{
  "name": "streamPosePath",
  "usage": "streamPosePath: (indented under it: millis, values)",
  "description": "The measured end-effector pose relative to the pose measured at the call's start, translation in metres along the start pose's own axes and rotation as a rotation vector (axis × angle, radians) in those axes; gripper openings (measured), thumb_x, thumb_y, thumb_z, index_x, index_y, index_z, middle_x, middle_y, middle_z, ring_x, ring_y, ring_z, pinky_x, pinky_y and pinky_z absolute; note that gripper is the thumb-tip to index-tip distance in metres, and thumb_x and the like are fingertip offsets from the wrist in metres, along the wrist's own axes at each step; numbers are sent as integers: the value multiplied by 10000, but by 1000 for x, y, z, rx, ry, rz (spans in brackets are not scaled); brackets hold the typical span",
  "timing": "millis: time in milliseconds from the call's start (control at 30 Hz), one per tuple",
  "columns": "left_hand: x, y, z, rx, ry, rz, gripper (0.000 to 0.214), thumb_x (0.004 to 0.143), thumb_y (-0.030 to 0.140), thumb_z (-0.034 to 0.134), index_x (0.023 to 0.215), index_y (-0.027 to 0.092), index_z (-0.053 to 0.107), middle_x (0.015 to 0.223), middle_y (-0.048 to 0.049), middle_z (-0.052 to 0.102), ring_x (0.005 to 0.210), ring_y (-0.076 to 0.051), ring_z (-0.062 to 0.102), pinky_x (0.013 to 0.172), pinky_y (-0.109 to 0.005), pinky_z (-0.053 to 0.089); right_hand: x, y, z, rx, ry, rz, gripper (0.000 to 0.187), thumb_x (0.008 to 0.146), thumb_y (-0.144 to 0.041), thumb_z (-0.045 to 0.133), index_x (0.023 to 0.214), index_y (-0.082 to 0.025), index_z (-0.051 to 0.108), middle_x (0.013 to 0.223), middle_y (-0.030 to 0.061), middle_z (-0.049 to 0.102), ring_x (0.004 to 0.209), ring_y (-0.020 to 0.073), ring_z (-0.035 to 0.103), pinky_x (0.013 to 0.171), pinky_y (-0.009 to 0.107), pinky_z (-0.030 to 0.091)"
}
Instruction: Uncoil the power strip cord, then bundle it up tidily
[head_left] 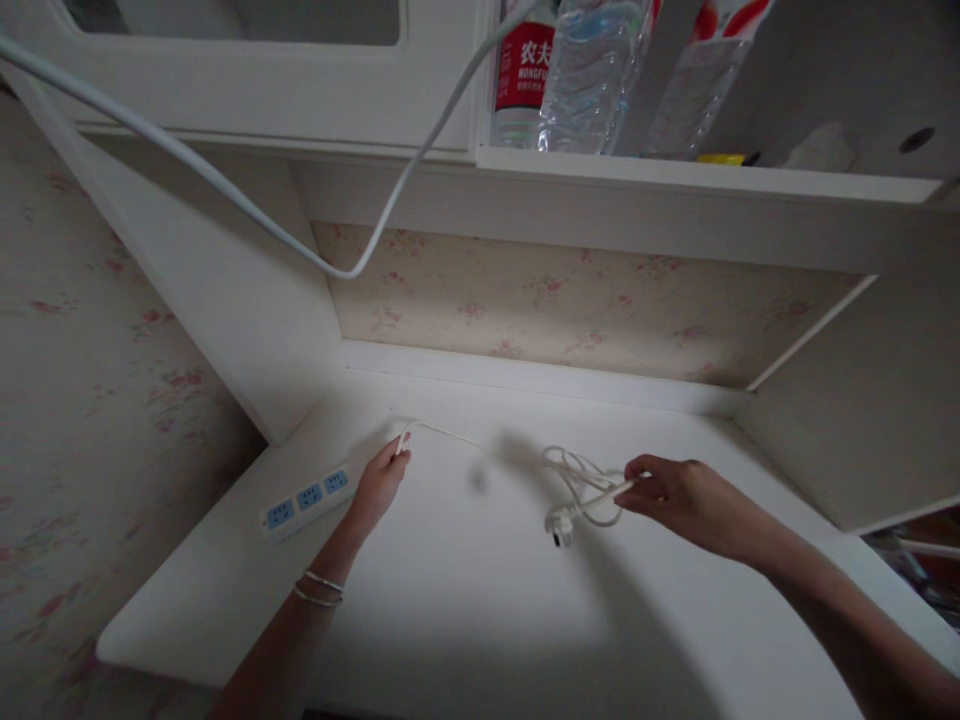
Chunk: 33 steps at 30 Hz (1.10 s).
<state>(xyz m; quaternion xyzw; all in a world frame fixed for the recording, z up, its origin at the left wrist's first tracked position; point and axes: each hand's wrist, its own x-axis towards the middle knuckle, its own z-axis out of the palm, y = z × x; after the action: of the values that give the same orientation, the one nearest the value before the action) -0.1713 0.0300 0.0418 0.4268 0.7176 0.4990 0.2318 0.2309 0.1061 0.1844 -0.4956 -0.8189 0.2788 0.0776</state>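
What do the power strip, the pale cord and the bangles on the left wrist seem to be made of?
Power strip: likely hard plastic, white with blue socket faces; it looks rigid and moulded.
Cord: probably a flexible plastic or rubber sheath, off-white, as it bends into loose loops; its finish is hard to judge.
Bangles: perhaps polished metal, going by their silvery look.

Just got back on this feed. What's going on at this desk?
A person is handling a white cord above the desk. The left hand holds one stretch near the power strip, whose three blue sockets have nothing plugged in. The right hand grips the cord close to its plug, beside loose loops.
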Motion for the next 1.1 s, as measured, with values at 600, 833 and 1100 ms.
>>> streamPosePath:
  millis: [600,833,1100]
  values:
    - [-50,15,37,-96,-364,107,581,921,497,371,1425,207,375,1447,-69,420,1330,-215,384,1070,-333,308,62,-87,124,149,381,-96,424,951,-525,288,872,-211,561,675,32,622,613,182,578,578,251,338]
    - [-51,11,40,-173,-433,43,645,927,588,229,1291,154,537,1252,-130,600,1140,-236,550,949,-358,425,73,-126,184,81,191,-201,363,986,-420,261,960,-199,548,818,91,680,722,218,636,618,276,341]
    - [-45,13,42,-227,-276,-35,472,879,521,395,988,146,661,901,-74,686,853,-203,608,718,-283,464,74,-116,219,450,89,-269,302,971,-404,299,1059,-222,523,844,51,647,754,195,608,660,277,401]
